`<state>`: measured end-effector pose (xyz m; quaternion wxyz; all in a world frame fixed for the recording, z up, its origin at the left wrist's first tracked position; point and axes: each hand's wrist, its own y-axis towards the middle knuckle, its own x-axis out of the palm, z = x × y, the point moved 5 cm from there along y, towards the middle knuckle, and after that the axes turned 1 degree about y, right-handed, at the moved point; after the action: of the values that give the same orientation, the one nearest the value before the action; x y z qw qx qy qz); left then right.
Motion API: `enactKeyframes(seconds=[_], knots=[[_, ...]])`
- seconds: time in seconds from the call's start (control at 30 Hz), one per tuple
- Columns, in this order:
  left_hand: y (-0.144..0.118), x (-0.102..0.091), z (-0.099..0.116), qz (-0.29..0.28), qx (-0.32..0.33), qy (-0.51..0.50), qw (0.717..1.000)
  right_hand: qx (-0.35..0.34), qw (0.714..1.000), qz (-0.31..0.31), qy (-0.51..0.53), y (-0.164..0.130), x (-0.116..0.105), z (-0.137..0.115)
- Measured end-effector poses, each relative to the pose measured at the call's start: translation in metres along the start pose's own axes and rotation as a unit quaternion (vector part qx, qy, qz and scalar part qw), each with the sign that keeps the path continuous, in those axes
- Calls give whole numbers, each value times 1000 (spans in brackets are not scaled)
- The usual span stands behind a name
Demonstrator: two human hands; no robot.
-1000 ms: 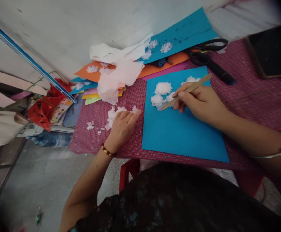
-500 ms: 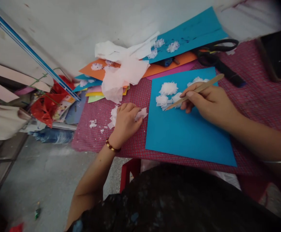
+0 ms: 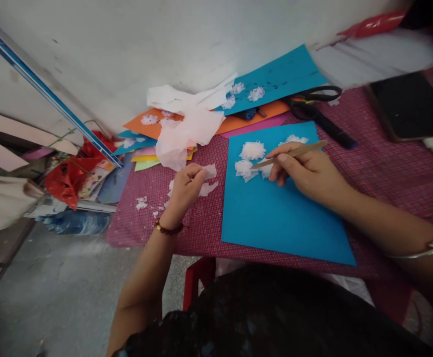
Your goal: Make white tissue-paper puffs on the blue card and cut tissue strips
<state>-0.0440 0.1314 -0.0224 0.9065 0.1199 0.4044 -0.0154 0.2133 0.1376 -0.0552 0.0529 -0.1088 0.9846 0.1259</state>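
A blue sheet of card [image 3: 283,223] lies on the checked cloth with several white tissue tufts [image 3: 253,150] on its upper part. My right hand [image 3: 305,171] is closed around a flat wooden stick [image 3: 294,151], whose tip is at the left lower tuft [image 3: 243,168]. To the left of the card, my left hand [image 3: 186,187] pinches a small piece of white tissue paper [image 3: 210,171] between thumb and fingers. More torn tissue [image 3: 208,189] lies on the cloth beside that hand, partly covered by it.
Behind the card lie black-handled scissors [image 3: 313,101], a decorated blue sheet [image 3: 279,77], orange paper [image 3: 142,121] and crumpled tissue [image 3: 190,129]. A dark phone [image 3: 411,106] with a white cable is at the right. Tissue scraps [image 3: 141,202] dot the cloth [image 3: 134,230] near its left edge.
My left hand has lifted a piece of tissue from the cloth, its fingers now pinched. The stick's tip has moved up and left onto the lower left tuft. The camera view has shifted.
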Motion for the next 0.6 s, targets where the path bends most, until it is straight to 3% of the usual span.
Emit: enactKeyframes(seconds=[0.2, 0.4, 0.6], knots=[[6, 2, 17, 0, -27, -83, 996, 3, 1000, 2, 14, 0, 0, -6], [42, 34, 28, -30, -10, -248, 968, -1, 1000, -2, -25, 0, -2, -6], [49, 65, 2, -70, -95, -384, 916, 32, 999, 2, -26, -1, -1, -3]])
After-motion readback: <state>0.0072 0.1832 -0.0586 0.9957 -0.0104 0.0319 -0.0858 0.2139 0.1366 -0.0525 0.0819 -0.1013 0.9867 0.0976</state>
